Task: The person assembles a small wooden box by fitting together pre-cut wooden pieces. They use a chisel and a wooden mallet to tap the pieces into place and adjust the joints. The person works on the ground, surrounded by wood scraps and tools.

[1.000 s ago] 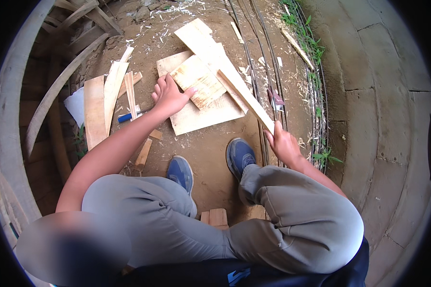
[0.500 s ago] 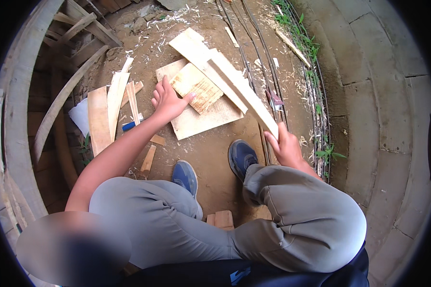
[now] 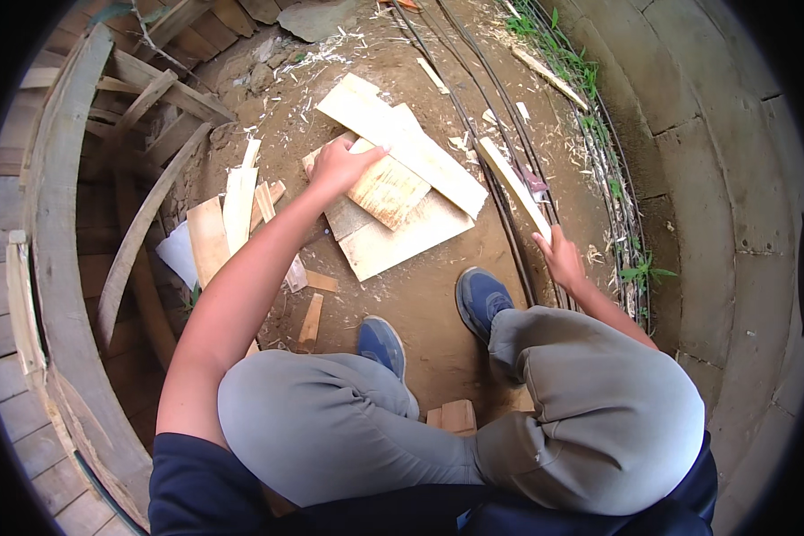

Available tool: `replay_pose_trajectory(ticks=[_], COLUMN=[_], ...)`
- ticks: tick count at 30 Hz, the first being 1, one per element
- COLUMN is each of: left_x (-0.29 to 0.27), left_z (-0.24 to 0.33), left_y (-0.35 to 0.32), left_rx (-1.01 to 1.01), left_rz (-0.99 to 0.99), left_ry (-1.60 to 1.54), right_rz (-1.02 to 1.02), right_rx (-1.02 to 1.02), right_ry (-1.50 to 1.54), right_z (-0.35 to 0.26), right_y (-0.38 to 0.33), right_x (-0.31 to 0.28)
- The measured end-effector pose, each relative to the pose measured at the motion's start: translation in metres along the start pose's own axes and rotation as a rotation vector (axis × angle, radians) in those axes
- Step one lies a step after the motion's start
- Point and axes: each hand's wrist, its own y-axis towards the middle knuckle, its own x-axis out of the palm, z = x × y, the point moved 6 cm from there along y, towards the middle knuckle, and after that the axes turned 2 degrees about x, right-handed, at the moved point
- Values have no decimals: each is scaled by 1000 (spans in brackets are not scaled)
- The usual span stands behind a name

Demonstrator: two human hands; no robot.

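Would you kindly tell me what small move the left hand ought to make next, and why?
Probably close the left hand on the small plank and lift it: its fingers already rest on the plank's edge atop the stacked boards, while the right hand holds the wooden strip.

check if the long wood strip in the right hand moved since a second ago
Yes. The long wood strip has slid off the stacked boards toward the cables, held by the right hand.

Bright, even daylight; soft shadows beside the plywood boards (image 3: 393, 192); sharp there, bent and black-vignetted farther out; no glare.
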Motion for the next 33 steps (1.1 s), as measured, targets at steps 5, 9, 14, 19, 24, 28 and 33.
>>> replay_pose_trajectory(ticks=[5, 9, 14, 19, 24, 28, 33], left_x=[1, -2, -5, -1, -8, -1, 0], left_z=[9, 16, 35, 28, 32, 20, 10], left_y=[-13, -19, -42, -38, -53, -42, -34], left_rx=[-26, -36, 105, 126, 190, 37, 256], left_rz=[-213, -94, -83, -58, 11, -69, -51], left_ry=[-459, -513, -534, -646, -563, -520, -594], right_rz=[-39, -70, 47, 162, -215, -285, -277], right_rx=[31, 47, -4, -145, -364, -537, -439], right_ry=[5, 25, -73, 459, 600, 496, 570], right_z=[29, 28, 23, -33, -132, -166, -174], right_y=[-23, -30, -20, 17, 28, 24, 27], right_x=[29, 36, 16, -45, -56, -25, -12])
